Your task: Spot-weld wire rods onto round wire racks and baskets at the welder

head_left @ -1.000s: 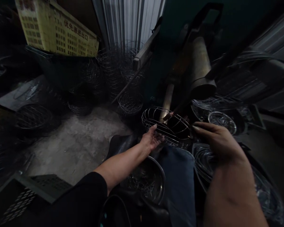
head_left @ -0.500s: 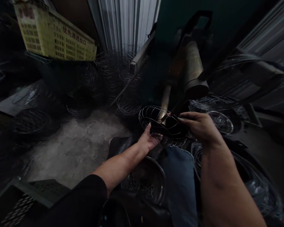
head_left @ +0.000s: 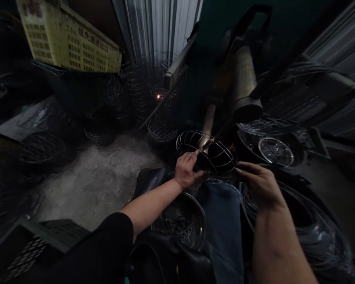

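Note:
A round wire basket (head_left: 224, 154) is tilted at the lower end of the machine's metal rod (head_left: 208, 125), where a small coppery spot shows on the wire. My left hand (head_left: 187, 172) is closed on the near left side of the basket, its thumb pointing right. At the basket's right edge, the thumb and fingers of my right hand (head_left: 258, 179) pinch the rim wire. Below my left hand sits a metal bowl (head_left: 203, 217) with many short wire pieces (head_left: 180, 228) inside.
A thick metal cylinder (head_left: 246, 79) juts out above the right hand. Coiled wire (head_left: 322, 236) lies at the right, near a round wire piece (head_left: 275, 152). Stacked wire baskets (head_left: 162, 129) stand beyond. A yellow crate (head_left: 73, 43) is at back left, a dark crate (head_left: 56, 236) at front left.
The basket has turned and tilted. My left hand has rolled over and closed on its near side. My right hand has moved down and right along the rim. A red glow appears among the back baskets.

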`<control>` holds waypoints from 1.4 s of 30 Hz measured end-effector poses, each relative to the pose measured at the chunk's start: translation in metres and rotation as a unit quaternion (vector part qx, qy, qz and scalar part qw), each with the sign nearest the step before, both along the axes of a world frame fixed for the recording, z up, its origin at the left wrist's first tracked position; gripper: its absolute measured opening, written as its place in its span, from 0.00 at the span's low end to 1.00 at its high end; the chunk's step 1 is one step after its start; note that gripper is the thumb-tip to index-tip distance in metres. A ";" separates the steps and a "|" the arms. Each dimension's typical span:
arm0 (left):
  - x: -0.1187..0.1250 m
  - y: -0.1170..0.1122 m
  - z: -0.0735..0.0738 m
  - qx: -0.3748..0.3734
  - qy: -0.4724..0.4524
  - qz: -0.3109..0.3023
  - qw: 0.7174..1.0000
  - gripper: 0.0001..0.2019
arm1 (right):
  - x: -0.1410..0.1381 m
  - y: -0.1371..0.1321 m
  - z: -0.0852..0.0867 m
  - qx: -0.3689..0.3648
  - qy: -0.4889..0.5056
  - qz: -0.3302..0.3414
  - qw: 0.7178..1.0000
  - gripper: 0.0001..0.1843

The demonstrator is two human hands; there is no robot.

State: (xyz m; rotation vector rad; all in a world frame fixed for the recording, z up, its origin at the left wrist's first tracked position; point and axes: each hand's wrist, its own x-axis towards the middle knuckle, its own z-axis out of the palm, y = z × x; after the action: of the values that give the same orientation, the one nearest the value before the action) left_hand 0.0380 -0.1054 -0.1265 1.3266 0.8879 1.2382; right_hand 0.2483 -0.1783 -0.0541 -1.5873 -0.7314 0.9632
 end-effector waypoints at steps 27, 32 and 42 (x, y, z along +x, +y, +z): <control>0.008 0.015 -0.028 0.151 0.158 0.100 0.971 0.34 | -0.021 0.029 0.027 0.051 -0.099 0.039 0.993 0.23; 0.012 0.020 -0.025 0.091 0.122 0.098 0.984 0.34 | -0.026 0.047 0.039 0.026 -0.112 0.060 0.992 0.23; 0.020 0.013 -0.027 0.012 0.073 0.061 0.995 0.32 | -0.025 0.049 0.035 0.030 -0.137 0.023 0.990 0.21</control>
State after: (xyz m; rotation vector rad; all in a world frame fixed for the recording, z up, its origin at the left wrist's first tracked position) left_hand 0.0577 -0.0921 -0.1532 1.4145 1.0738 1.2608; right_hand 0.2229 -0.1296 -0.0194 -1.6742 -0.9813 0.7565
